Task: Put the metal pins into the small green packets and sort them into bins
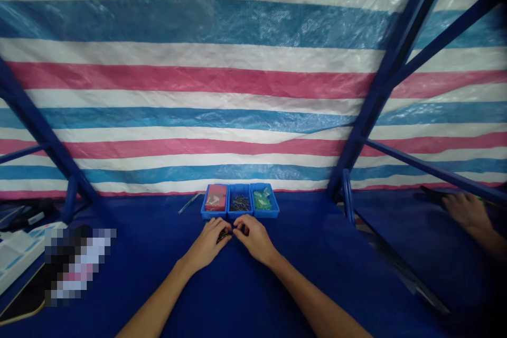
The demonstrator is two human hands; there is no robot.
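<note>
My left hand (209,243) is closed around a few small dark and brassy metal pieces (222,235) that look like screws, partly hidden by the fingers. Close beside it, my right hand (254,238) has its fingers curled with thumb and index finger near each other; what lies between them is too small to make out. Just beyond both hands stand three blue bins in a row: a left bin (203,213) with a red packet (217,196), a middle bin (231,206) with many dark screws (240,204), and a right bin (273,213) with green-tinted plastic bags (262,198).
A thin pen-like tool (189,203) lies left of the bins on the blue tabletop (245,296). At far left sit a white box (29,248) and a dark board-like thing (24,296). Blue metal posts (366,111) flank the table. A co-worker's hand (465,211) shows at right.
</note>
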